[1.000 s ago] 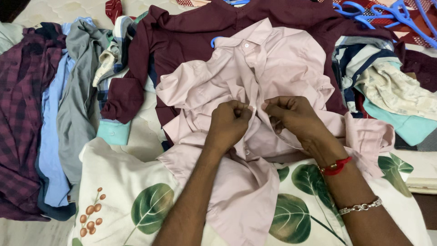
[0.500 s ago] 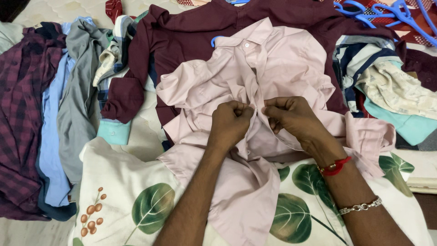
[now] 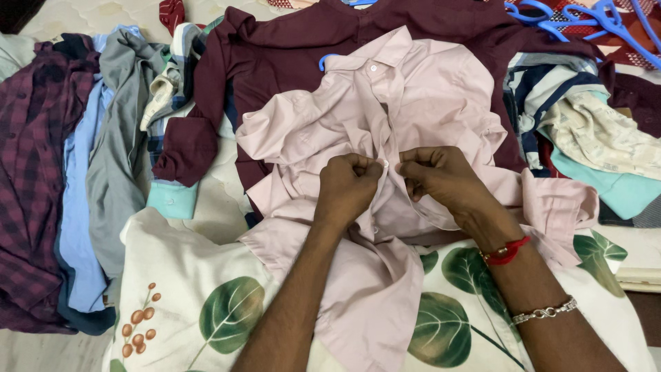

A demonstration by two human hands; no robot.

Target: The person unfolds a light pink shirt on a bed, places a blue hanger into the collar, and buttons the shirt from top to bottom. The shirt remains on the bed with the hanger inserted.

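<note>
Both hands closed to pinches on the pale pink shirt [image 3: 420, 89], meeting at its front placket approx mid-frame. Left hand [image 3: 346, 186] curled into a loose fist, thumb + fingertips gripping the placket edge, a small white button just visible at the fingertips. Right hand [image 3: 441, 176] likewise curled, fingers tucked in, gripping the opposite front edge; the two hands nearly touch across the opening. Right wrist has a red thread band [image 3: 508, 252] and, further up the forearm, a silver chain bracelet [image 3: 546, 313]. Pink shirt lies face up, collar away from the person, top button done, fabric crumpled w/ sleeves bunched to either side; lower hem drapes over a cream leaf-print pillow [image 3: 186, 296] nearest the person. It sits on top of a maroon shirt [image 3: 275, 48] spread on the bed, a blue hanger hook [image 3: 323, 62] poking out beside the pink collar. Left: pile of shirts incl. a grey one [image 3: 117, 158] and a purple plaid one [image 3: 31, 165]. Right: more folded clothes, blue hangers [image 3: 592, 17] top corner.
</note>
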